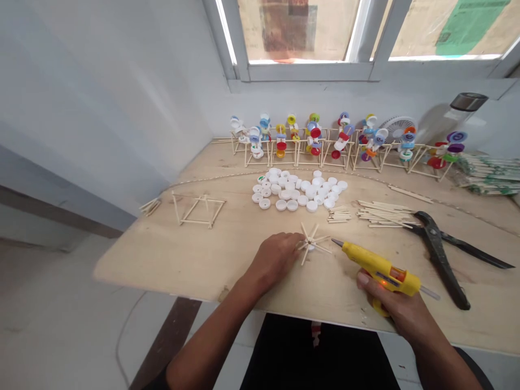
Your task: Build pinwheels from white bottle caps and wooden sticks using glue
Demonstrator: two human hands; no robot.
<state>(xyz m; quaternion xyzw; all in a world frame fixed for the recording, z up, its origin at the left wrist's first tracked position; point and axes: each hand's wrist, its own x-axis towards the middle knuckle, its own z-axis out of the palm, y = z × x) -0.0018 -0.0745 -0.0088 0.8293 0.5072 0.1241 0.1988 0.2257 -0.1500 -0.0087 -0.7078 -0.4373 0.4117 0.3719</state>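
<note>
My left hand (280,257) is closed on a small wheel of wooden sticks (312,242), its spokes fanning out like a star over a white cap low at its middle. In my right hand (384,298) is a yellow hot glue gun (376,265), its nozzle pointing left, close to the tips of the right-hand spokes. An orange light glows on the gun's side, and a clear glue stick (429,293) juts from its back. Beyond my hands lies a spread of white bottle caps (290,194). Short cut sticks (339,214) lie beside them.
Longer sticks (382,213) and black-handled pliers (436,244) lie at right. A stick frame (199,211) stands at left. Along the wall are several stick stands with coloured cap wheels (314,138), a small fan (398,128), a bottle (465,108) and wrapped stick bundles (489,173).
</note>
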